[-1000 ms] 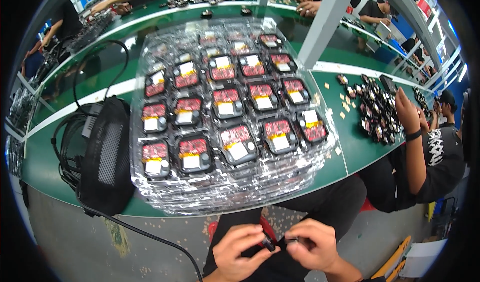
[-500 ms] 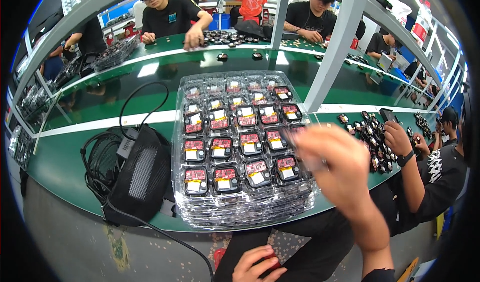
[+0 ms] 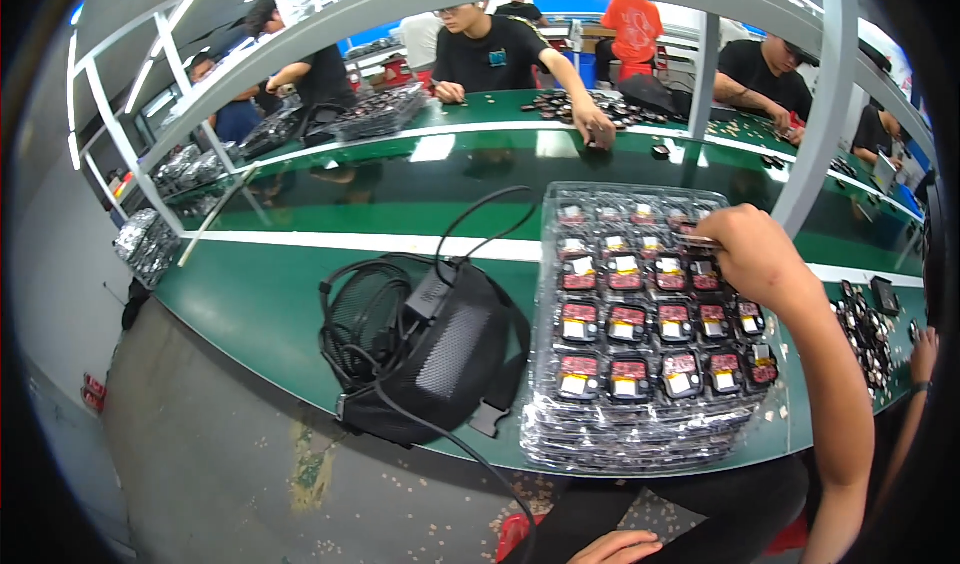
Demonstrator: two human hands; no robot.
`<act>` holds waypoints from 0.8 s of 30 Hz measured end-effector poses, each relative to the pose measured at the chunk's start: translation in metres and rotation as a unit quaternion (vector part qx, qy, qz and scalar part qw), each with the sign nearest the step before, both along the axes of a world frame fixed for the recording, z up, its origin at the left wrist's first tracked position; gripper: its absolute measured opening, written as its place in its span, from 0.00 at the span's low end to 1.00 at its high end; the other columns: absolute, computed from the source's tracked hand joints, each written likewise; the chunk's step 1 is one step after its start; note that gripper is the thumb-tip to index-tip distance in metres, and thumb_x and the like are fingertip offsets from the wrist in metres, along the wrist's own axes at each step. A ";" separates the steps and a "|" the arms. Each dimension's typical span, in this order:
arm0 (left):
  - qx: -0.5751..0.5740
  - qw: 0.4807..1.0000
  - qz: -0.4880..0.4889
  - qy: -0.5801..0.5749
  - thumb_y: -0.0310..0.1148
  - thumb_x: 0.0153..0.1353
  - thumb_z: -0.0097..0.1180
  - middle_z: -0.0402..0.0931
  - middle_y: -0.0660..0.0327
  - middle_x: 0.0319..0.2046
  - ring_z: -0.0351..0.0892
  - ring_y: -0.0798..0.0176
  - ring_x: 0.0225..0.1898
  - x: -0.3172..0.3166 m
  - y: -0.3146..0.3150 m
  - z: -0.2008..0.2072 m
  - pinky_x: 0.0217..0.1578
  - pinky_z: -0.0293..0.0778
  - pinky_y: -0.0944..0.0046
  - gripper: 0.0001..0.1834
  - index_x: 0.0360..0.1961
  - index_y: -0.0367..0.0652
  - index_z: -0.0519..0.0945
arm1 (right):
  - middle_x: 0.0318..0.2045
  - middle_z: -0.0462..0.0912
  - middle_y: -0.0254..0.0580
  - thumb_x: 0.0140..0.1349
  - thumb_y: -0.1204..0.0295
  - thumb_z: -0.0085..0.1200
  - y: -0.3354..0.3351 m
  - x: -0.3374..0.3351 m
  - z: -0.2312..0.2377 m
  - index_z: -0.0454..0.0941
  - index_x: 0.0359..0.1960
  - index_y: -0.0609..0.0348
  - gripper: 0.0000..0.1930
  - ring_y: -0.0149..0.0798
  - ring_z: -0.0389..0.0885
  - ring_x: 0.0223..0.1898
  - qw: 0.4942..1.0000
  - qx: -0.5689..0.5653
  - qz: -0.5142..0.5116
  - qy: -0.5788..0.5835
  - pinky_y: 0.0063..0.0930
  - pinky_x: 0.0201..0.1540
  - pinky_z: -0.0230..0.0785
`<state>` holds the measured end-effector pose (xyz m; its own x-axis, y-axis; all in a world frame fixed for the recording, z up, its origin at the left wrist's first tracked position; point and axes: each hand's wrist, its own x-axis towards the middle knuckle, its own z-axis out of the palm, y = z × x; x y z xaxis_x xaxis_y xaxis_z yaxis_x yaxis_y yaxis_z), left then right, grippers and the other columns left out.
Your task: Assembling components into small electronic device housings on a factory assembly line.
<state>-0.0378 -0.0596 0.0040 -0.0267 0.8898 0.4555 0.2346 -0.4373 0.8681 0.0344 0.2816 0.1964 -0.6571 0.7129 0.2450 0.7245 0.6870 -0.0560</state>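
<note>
My right hand (image 3: 755,254) reaches over the far right part of a clear plastic tray (image 3: 535,364). Its fingers pinch a thin, pale piece too small to name, just above a pocket. Small black square device housings (image 3: 627,323) with red circuit boards and white blocks sit in several rows of pockets. This tray tops a tall stack of similar trays (image 3: 640,444). Low at the bottom edge, over my dark trousers, my left hand (image 3: 615,547) shows only in part. Its fingers lie together and curl over; whatever they hold is hidden.
A black mesh bag (image 3: 440,364) with cables stands left of the stack on the green bench (image 3: 260,304). Grey frame posts (image 3: 815,104) rise behind. Loose devices (image 3: 865,334) lie at right, near a co-worker's arm (image 3: 915,374). Other people work across the bench.
The view has swung left, so the tray appears farther right. My right hand has moved from the tray's right side to its far right part. A housing now fills the near right corner pocket.
</note>
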 end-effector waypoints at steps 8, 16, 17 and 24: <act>0.001 1.000 -0.002 0.017 0.26 0.59 0.67 0.76 0.49 0.52 0.81 0.49 0.45 0.002 0.003 -0.004 0.42 0.79 0.57 0.19 0.52 0.37 0.81 | 0.64 0.77 0.43 0.51 0.89 0.48 -0.020 0.017 -0.001 0.76 0.63 0.55 0.34 0.49 0.81 0.56 0.996 0.007 0.044 -0.080 0.42 0.59 0.75; -0.019 1.000 -0.022 -0.006 0.26 0.61 0.66 0.75 0.50 0.53 0.81 0.55 0.41 0.011 -0.001 -0.002 0.36 0.80 0.62 0.18 0.53 0.38 0.80 | 0.62 0.77 0.50 0.52 0.91 0.47 -0.014 0.024 -0.001 0.73 0.63 0.62 0.32 0.55 0.79 0.58 0.994 0.060 0.081 0.032 0.41 0.61 0.73; -0.021 1.000 -0.020 -0.008 0.26 0.61 0.66 0.75 0.50 0.53 0.81 0.55 0.41 0.010 0.000 -0.002 0.36 0.80 0.62 0.18 0.53 0.38 0.80 | 0.59 0.79 0.55 0.53 0.91 0.44 -0.008 0.032 -0.006 0.74 0.60 0.65 0.29 0.58 0.77 0.59 0.992 0.076 0.047 0.092 0.43 0.62 0.71; -0.034 0.999 -0.009 -0.022 0.26 0.60 0.66 0.77 0.47 0.51 0.80 0.44 0.49 0.002 0.000 -0.005 0.48 0.78 0.54 0.18 0.51 0.37 0.80 | 0.55 0.77 0.59 0.67 0.73 0.53 0.021 0.173 -0.108 0.71 0.62 0.64 0.22 0.62 0.82 0.49 0.920 0.047 -0.385 -0.061 0.51 0.50 0.76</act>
